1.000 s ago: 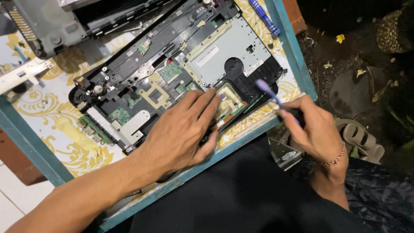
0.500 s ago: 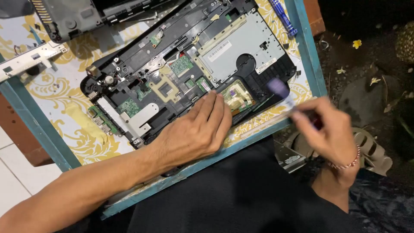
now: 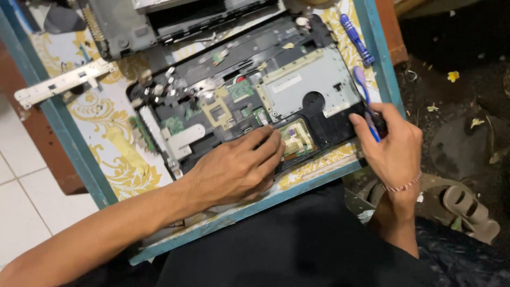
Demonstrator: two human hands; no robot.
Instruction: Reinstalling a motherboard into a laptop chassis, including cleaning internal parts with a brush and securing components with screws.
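Bare forearms; beaded, perhaps string, bracelet (image 3: 402, 186); dark trousers (image 3: 297, 250).

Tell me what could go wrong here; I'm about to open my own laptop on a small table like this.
The left hand presses beside the small green board, so a slip could strain it. The right hand holds a purple-handled tool over the opened laptop base; it might scratch parts. Another screwdriver lies by the table's teal edge and may roll off.
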